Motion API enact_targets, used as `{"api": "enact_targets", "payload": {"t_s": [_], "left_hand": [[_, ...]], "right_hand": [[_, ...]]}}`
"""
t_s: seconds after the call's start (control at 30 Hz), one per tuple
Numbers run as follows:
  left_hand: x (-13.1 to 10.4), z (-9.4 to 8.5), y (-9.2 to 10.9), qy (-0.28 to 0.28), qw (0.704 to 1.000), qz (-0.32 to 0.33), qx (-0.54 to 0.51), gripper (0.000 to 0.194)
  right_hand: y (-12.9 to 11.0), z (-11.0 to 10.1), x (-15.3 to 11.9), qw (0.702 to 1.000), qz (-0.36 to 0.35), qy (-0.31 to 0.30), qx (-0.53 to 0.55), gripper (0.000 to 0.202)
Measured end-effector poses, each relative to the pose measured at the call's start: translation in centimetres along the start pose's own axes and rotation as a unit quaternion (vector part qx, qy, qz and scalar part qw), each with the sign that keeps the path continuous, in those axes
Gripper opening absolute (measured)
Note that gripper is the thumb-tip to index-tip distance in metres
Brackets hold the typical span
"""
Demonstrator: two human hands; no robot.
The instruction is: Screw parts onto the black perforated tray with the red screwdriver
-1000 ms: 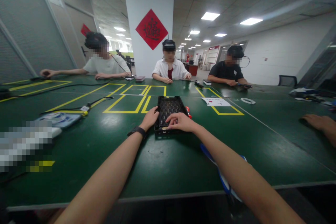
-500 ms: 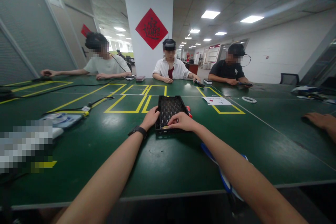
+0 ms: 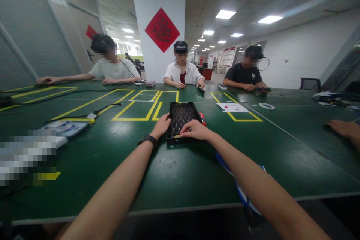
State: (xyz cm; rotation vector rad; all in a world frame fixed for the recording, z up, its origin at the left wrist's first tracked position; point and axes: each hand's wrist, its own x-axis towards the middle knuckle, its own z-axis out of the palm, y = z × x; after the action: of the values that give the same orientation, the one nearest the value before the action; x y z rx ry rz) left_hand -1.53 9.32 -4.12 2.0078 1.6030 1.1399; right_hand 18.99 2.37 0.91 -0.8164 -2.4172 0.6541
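A shallow black open case (image 3: 184, 114) with a patterned floor lies before me on the green table. My left hand (image 3: 161, 126) is closed on its left wall, the thumb along the rim. My right hand (image 3: 194, 130) reaches over the case's near end from the right, with thumb and fingers pinched together low inside it. Beside those fingertips shows a small yellowish strip (image 3: 177, 136) at the near wall. Whatever is in the pinch is hidden or too small to name. Something red (image 3: 202, 119) lies against the case's right side, partly covered by my hand.
Yellow tape (image 3: 131, 120) marks rectangles on the table. A printed paper sheet (image 3: 233, 108) and a white ring (image 3: 267, 106) lie to the right. Under my right forearm is a blue-and-white object (image 3: 239, 191). Several people sit around the table; a neighbour's hand (image 3: 341, 128) rests at far right.
My hands and the black case stay almost in place. Across the table, the person in white has moved a hand and the dark object near it to the left.
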Motion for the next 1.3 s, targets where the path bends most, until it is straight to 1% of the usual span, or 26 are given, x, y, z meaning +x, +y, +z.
{"api": "enact_targets", "payload": {"t_s": [0.23,0.63,1.0,1.3], "left_hand": [[0.05,-0.01,-0.07,-0.002,1.0,-0.006,0.006,0.05],[-0.17,-0.07,0.21,0.004,1.0,0.0,0.001,0.05],[-0.11,0.0,-0.06,0.003,1.0,0.008,-0.006,0.05],[-0.03,0.0,0.0,0.005,1.0,-0.007,-0.01,0.049]], "right_hand": [[0.03,-0.14,0.05,1.0,0.008,-0.017,0.0,0.028],[-0.41,-0.26,-0.11,1.0,0.007,0.0,0.003,0.03],[-0.38,-0.18,-0.12,1.0,0.011,-0.008,0.019,0.027],[-0.62,-0.28,-0.22,1.0,0.024,-0.007,0.014,0.027]]}}
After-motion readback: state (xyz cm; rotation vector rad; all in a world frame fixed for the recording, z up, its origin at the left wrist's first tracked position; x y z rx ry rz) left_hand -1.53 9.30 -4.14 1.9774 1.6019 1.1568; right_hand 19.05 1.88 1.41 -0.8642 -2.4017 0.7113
